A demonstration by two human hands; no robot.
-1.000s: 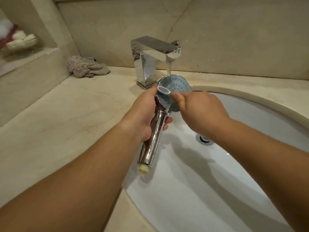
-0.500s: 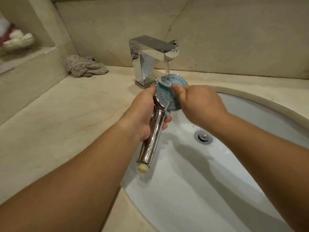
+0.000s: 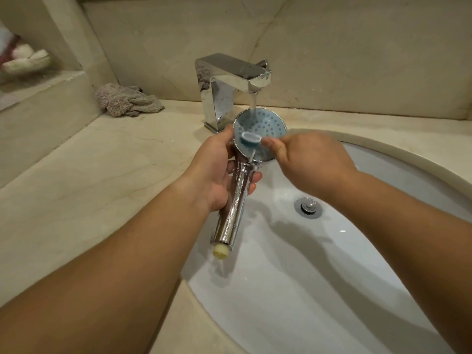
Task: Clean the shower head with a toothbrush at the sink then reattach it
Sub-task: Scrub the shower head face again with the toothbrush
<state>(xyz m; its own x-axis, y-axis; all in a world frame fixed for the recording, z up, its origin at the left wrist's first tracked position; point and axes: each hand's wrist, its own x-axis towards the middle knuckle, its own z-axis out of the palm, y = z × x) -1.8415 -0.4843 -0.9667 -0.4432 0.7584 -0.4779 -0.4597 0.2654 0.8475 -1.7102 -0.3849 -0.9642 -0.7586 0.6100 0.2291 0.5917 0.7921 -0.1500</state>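
Toothbrush [image 3: 250, 139] on shower head [image 3: 265, 123]

Beige marble wall [image 3: 357, 47] — matching countertop [image 3: 89, 175]

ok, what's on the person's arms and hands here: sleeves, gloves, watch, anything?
Nothing worn that shows. The left hand and right hand are bare: no gloves, and no rings visible. Both forearms are bare up to the frame edge, with no sleeves, watch or bands in view. No markings visible.
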